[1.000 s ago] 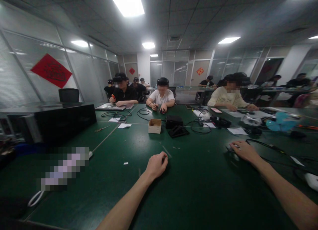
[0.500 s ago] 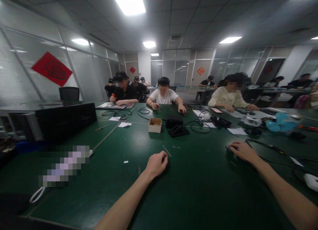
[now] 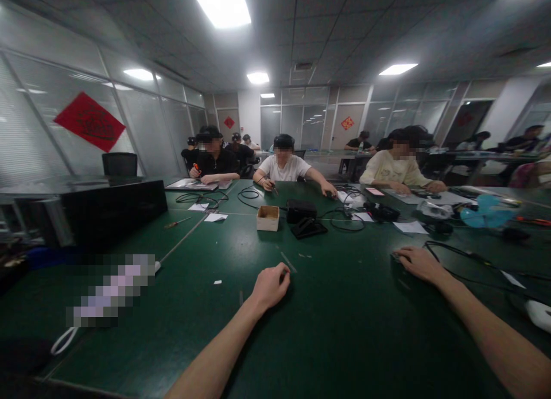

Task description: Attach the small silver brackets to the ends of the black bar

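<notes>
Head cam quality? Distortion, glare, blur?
Head view: wide-angle bowing toward the edges; ceiling panel light blown out; pixelated patch hides an object at lower left; left hand reasonably sharp, with a dark shadow on the green table mat.

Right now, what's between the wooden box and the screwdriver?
The head view shows a white paper slip on the green mat, between the wooden box and screwdriver.

smooth rubber bench mat; matt paper slip; black plastic cable
</notes>
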A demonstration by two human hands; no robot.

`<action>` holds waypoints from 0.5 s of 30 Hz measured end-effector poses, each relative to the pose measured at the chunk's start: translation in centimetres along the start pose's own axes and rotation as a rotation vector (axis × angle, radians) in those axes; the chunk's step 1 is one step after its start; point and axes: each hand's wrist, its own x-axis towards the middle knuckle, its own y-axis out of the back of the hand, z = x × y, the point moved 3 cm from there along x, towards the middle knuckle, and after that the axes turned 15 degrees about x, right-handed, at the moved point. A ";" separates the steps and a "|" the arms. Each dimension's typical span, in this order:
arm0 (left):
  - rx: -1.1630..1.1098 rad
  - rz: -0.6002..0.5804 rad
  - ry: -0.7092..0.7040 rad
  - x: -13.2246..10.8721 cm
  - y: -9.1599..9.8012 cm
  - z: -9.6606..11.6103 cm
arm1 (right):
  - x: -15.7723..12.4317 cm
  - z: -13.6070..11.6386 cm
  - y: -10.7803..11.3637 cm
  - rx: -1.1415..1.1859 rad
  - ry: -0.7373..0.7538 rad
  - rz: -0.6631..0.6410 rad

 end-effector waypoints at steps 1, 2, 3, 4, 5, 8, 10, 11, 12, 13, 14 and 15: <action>0.004 -0.002 0.003 0.0 0.0 0.0 | 0.0 0.1 -0.1 0.008 0.009 0.024; 0.008 -0.002 0.007 0.0 -0.1 0.0 | 0.0 0.2 -0.1 0.011 0.009 0.042; 0.012 -0.002 0.010 0.0 -0.1 0.0 | 0.0 0.3 -0.1 0.009 0.002 0.052; 0.013 -0.003 0.012 0.0 -0.1 0.0 | -0.1 0.3 0.0 0.004 -0.010 0.056; 0.013 -0.006 0.012 0.0 -0.1 0.0 | -0.2 0.2 0.0 0.001 -0.021 0.052; 0.009 -0.014 0.008 0.1 0.0 0.1 | -0.4 -0.2 0.3 0.020 -0.038 0.014; 0.005 -0.010 0.004 0.1 0.1 0.1 | -0.5 -0.5 0.5 0.044 -0.037 0.007; 0.003 -0.008 0.000 0.1 0.1 0.2 | -0.5 -0.6 0.7 0.058 -0.040 0.015; 0.000 -0.007 -0.003 0.1 0.1 0.2 | -0.6 -0.7 0.8 0.074 -0.047 0.029; -0.003 -0.009 -0.004 0.1 0.1 0.2 | -0.6 -0.8 1.0 0.089 -0.059 0.047; -0.006 -0.013 -0.005 0.1 0.2 0.2 | -0.7 -0.8 1.1 0.097 -0.071 0.077; -0.008 -0.019 -0.004 0.1 0.2 0.2 | -0.8 -0.9 1.3 0.099 -0.080 0.115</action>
